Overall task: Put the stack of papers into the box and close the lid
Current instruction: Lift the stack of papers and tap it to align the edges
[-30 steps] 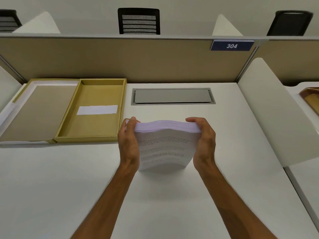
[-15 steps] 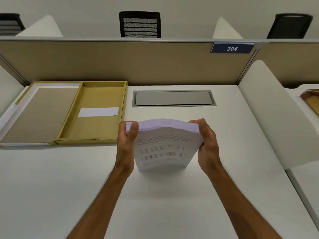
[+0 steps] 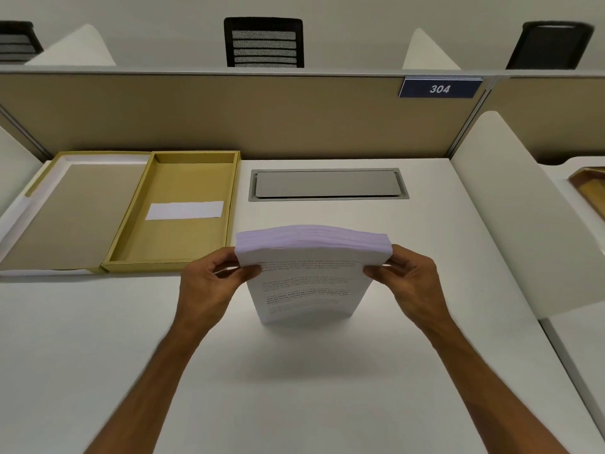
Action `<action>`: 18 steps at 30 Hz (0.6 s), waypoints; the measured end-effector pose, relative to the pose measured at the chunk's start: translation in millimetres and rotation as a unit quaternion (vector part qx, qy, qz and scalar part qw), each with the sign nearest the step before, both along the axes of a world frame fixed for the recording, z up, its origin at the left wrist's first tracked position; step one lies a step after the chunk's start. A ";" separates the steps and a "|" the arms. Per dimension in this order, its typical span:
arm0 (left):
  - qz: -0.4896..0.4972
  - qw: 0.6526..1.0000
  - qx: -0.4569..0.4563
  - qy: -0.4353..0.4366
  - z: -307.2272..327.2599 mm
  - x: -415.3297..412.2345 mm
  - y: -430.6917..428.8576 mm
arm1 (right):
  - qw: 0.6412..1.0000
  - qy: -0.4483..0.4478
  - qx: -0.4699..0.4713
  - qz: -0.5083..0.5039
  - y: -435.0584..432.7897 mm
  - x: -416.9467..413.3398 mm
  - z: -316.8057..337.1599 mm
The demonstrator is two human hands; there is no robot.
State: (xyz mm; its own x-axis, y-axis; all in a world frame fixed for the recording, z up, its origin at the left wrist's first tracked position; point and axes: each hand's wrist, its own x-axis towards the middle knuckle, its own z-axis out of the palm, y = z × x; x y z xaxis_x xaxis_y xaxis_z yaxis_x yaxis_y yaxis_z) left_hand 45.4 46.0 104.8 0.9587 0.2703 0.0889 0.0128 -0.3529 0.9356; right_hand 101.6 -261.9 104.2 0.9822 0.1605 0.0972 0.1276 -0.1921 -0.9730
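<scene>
— So, where is the stack of papers at this moment?

— Standing on its lower edge on the white surface, in the middle, tilted back so the printed top sheet faces the camera. Its upper edge fans slightly and bows upward.

— And the hands?

— Both are on it. The left hand grips the upper left corner, thumb on the printed face and fingers curled behind. The right hand pinches the upper right corner the same way. Neither is released; each is clamped on the papers.

— Is the box near?

— The yellow box lies to the left of the stack and a little farther back, close to the left hand but apart from the papers. It is open, and only a white label shows on its floor.

— The lid?

— The lid is folded out flat to the box's left, its grey-brown inner face up, joined along the box's left wall.

— Anything else on the surface?

— A grey cable hatch is set into it behind the stack, before the beige partition, which carries a blue plate reading 304.
</scene>
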 end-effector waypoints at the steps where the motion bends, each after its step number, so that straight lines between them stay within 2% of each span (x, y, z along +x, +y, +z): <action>1: 0.011 1.000 0.015 -0.006 0.5 0.0 -1.7 | 1.000 -0.006 -0.001 -0.005 1.4 0.1 0.5; 5: 0.037 0.999 0.024 -0.022 0.3 -1.4 -5.7 | 1.000 -0.017 -0.009 -0.013 2.3 -0.3 2.9; 18: 0.035 0.999 0.011 -0.038 0.4 -4.1 -5.5 | 1.000 -0.031 0.000 -0.003 0.6 1.2 -1.1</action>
State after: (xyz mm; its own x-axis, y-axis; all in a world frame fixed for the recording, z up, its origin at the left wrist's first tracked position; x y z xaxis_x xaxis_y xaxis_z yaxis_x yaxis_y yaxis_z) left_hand 41.3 40.6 105.2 0.9282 0.3328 0.1666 -0.0322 -0.3741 0.9268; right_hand 102.8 -261.3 103.2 0.9753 0.1550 0.1574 0.1861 -0.1924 -0.9635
